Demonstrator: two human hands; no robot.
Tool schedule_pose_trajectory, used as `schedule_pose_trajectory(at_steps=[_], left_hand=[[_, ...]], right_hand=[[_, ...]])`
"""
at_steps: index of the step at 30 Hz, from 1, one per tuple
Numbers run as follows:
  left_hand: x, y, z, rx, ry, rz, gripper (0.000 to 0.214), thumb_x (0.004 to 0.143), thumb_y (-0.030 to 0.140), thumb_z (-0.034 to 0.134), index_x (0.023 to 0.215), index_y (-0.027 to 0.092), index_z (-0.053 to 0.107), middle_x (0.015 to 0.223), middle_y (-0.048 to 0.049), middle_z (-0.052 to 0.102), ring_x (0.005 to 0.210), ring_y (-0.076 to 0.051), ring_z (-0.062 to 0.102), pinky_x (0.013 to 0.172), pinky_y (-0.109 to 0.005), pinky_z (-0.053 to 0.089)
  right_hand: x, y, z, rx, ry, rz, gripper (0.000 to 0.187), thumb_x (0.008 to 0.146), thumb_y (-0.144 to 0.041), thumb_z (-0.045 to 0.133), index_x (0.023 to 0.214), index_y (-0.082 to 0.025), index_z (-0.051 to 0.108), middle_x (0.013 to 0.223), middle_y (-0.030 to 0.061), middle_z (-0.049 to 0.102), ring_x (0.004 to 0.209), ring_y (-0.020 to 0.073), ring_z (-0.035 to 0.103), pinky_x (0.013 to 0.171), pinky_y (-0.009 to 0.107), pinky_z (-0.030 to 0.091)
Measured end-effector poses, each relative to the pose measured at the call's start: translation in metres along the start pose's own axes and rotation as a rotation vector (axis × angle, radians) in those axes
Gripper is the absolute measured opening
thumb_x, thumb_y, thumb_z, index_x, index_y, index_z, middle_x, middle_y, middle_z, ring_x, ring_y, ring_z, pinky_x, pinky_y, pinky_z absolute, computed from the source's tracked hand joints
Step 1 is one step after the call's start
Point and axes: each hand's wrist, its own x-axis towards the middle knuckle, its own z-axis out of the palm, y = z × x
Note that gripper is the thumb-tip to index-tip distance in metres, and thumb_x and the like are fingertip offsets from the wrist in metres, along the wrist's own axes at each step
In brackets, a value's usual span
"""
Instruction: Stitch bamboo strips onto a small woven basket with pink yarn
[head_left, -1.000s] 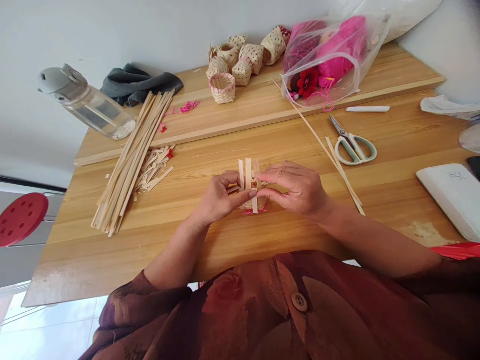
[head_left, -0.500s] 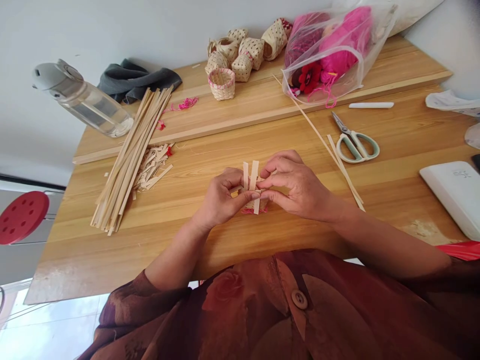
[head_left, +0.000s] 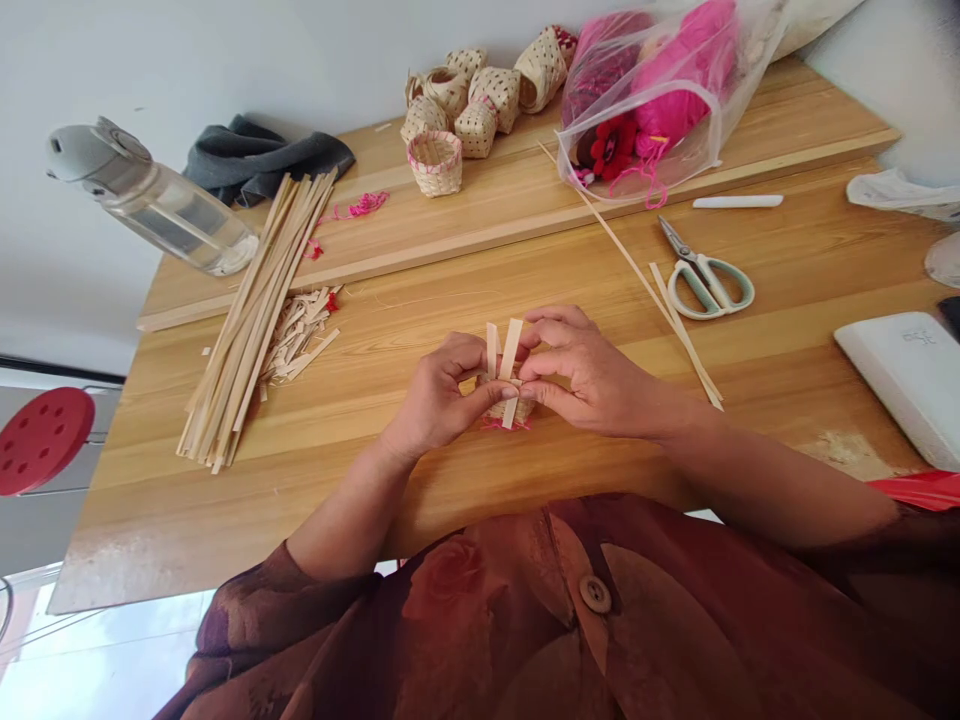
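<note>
Close in front of me is a small woven basket (head_left: 496,408) with pink thread along its lower edge, mostly covered by my fingers. Two pale flat strips stand up from it; the wider wooden strip (head_left: 511,350) slants and its lower end hangs over the front. My left hand (head_left: 455,388) is closed on the basket's left side, thumb pressed at the strip's crossing. From the right, my right hand (head_left: 568,370) pinches at the basket's rim beside the strip, fingers curled behind. What exactly lies between its fingertips is hidden.
A bundle of long strips (head_left: 255,330) and short offcuts (head_left: 300,330) lie left, by a water bottle (head_left: 180,210). Scissors (head_left: 705,275) and a white pen-like stick (head_left: 738,202) lie right. Behind, on a raised board, stand small woven baskets (head_left: 435,165) and a bag of pink yarn (head_left: 675,110).
The wider strip leans slightly more to the right at its top. My hands keep nearly the same place and grip. The view has shifted a little.
</note>
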Motion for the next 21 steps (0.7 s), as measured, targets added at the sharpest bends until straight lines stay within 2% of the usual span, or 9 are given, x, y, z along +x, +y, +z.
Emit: schedule_pose_trajectory(at_steps=[3, 8, 11, 13, 16, 18, 21], left_hand=[[0.0, 0.0, 0.0, 0.032, 0.028, 0.03, 0.029, 0.084, 0.05, 0.074, 0.079, 0.021, 0.072, 0.084, -0.0065, 0.069, 0.086, -0.023, 0.06, 0.088, -0.041, 0.045], [0.0, 0.0, -0.004, 0.005, -0.023, 0.01, 0.026, 0.08, 0.046, 0.078, 0.081, 0.021, 0.073, 0.092, -0.0078, 0.071, 0.097, -0.024, 0.062, 0.094, -0.041, 0.046], [0.001, -0.001, -0.007, -0.015, -0.006, -0.026, 0.03, 0.078, 0.049, 0.08, 0.08, 0.02, 0.073, 0.099, -0.0091, 0.068, 0.097, -0.024, 0.063, 0.089, -0.038, 0.049], [0.001, -0.002, -0.008, 0.003, 0.021, -0.027, 0.031, 0.079, 0.05, 0.078, 0.076, 0.02, 0.072, 0.092, -0.0079, 0.067, 0.09, -0.022, 0.062, 0.084, -0.037, 0.049], [0.002, -0.002, -0.006, 0.061, 0.063, -0.019, 0.034, 0.08, 0.052, 0.077, 0.071, 0.02, 0.071, 0.08, -0.0057, 0.066, 0.081, -0.021, 0.059, 0.08, -0.037, 0.046], [0.003, -0.003, -0.005, 0.08, 0.083, -0.017, 0.035, 0.08, 0.052, 0.077, 0.069, 0.02, 0.069, 0.077, -0.0051, 0.065, 0.079, -0.021, 0.058, 0.079, -0.037, 0.044], [0.003, -0.004, -0.007, 0.07, 0.087, -0.016, 0.035, 0.08, 0.05, 0.077, 0.068, 0.019, 0.067, 0.077, -0.0048, 0.065, 0.079, -0.02, 0.057, 0.078, -0.036, 0.045]], right_hand=[[0.0, 0.003, 0.001, -0.048, 0.057, -0.055, 0.015, 0.09, -0.026, 0.065, 0.077, -0.02, 0.07, 0.11, 0.0091, 0.065, 0.123, 0.0289, 0.05, 0.115, 0.054, 0.033], [0.002, 0.01, 0.001, -0.051, 0.027, -0.132, 0.017, 0.09, -0.023, 0.063, 0.074, -0.021, 0.07, 0.111, 0.0081, 0.065, 0.129, 0.0301, 0.047, 0.115, 0.056, 0.034], [0.002, 0.012, 0.001, -0.06, 0.042, -0.116, 0.012, 0.09, -0.028, 0.066, 0.081, -0.022, 0.071, 0.116, 0.0075, 0.066, 0.131, 0.0305, 0.049, 0.113, 0.055, 0.037], [0.002, 0.01, 0.001, -0.066, 0.106, -0.095, 0.008, 0.086, -0.028, 0.069, 0.091, -0.022, 0.071, 0.118, 0.0082, 0.068, 0.133, 0.0324, 0.048, 0.112, 0.055, 0.039], [0.001, 0.001, 0.002, -0.043, 0.227, -0.095, 0.022, 0.082, -0.022, 0.069, 0.104, -0.024, 0.069, 0.11, 0.0067, 0.073, 0.13, 0.0317, 0.053, 0.109, 0.053, 0.043], [0.0, -0.004, 0.005, -0.041, 0.257, -0.089, 0.02, 0.084, -0.019, 0.068, 0.102, -0.026, 0.068, 0.101, 0.0044, 0.075, 0.127, 0.0306, 0.056, 0.105, 0.05, 0.045], [-0.001, -0.005, 0.01, -0.068, 0.231, -0.057, 0.011, 0.086, -0.019, 0.068, 0.094, -0.026, 0.069, 0.092, 0.0032, 0.076, 0.124, 0.0302, 0.058, 0.1, 0.047, 0.047]])
